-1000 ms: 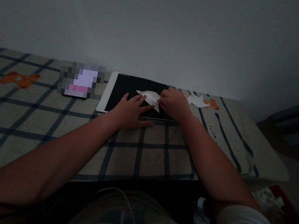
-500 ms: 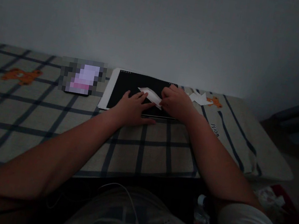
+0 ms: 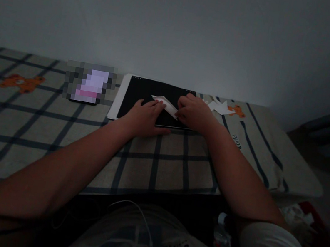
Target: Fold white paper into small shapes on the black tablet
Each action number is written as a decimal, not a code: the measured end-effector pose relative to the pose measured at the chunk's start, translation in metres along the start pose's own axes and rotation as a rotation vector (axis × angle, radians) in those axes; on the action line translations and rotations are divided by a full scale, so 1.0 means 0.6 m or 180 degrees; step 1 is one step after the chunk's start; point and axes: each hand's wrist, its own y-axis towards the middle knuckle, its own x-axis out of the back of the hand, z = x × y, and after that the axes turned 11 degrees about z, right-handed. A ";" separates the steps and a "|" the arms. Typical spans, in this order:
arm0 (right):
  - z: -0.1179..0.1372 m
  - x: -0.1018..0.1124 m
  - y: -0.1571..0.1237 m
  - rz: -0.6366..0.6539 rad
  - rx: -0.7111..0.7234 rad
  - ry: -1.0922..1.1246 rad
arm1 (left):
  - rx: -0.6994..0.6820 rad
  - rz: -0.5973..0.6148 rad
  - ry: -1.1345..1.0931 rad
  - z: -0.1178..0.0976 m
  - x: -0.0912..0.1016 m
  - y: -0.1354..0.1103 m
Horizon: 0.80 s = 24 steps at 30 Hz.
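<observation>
A narrow strip of folded white paper [image 3: 168, 107] lies slantwise on a black notebook [image 3: 145, 90] with white pages showing at its left side. My left hand [image 3: 144, 116] rests palm down over the notebook's front edge; its fingers are stretched, with the tips on the paper's left part and the thumb pointing right. At the paper's right end, my right hand [image 3: 191, 110] has curled fingers pinching the tip. The fingertips of this hand are partly hidden.
Another folded white paper piece [image 3: 221, 107] lies right of the notebook. A phone [image 3: 90, 86], partly blurred out, sits at the left on the checked tablecloth [image 3: 40, 128]. Below the table's edge are a plastic bottle [image 3: 223, 238], a white cable [image 3: 143, 217] and a red bin [image 3: 319, 233] holding crumpled paper.
The fingers of my left hand have drawn closer together on the paper, and its index finger has pulled back from the right end. My right hand keeps its pinch there.
</observation>
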 end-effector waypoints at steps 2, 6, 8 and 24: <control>0.001 0.001 -0.001 -0.0006 -0.0008 0.0033 | 0.0000 0.0087 0.0038 -0.001 0.001 0.000; 0.002 0.002 -0.003 0.0007 -0.0046 0.0098 | -0.0003 0.0153 0.0116 -0.003 0.004 -0.001; 0.002 0.001 -0.003 0.0018 -0.0026 0.0091 | -0.0007 0.0131 0.0131 -0.004 0.005 -0.001; 0.002 0.005 -0.002 0.0054 0.0044 0.0097 | 0.0034 0.0103 0.0201 -0.012 0.003 -0.001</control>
